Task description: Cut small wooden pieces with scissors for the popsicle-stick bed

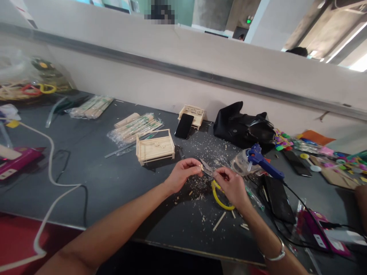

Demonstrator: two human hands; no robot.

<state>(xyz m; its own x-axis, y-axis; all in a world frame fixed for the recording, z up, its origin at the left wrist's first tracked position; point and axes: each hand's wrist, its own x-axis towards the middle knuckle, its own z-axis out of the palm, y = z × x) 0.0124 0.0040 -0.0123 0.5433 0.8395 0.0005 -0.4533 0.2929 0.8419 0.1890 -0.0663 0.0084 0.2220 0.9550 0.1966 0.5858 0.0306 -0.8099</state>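
My left hand is closed, its thumb and fingertips pinching a small pale wooden piece. Close to its right, my right hand is closed on a pair of scissors, gripping near the blades rather than through the handle. The yellow handle loops hang below that palm, and the metal blades point at the wooden piece. Part of the scissors is hidden by my right fingers. Just beyond my left hand stands a small wooden model bed with tiny bits on top. Wood shavings and stick offcuts litter the tabletop around both hands.
A phone leans on a small wooden bench model. Bagged sticks lie to the left. On the right are a black bag, a blue glue gun on a plastic container, another phone, cables and a purple power strip.
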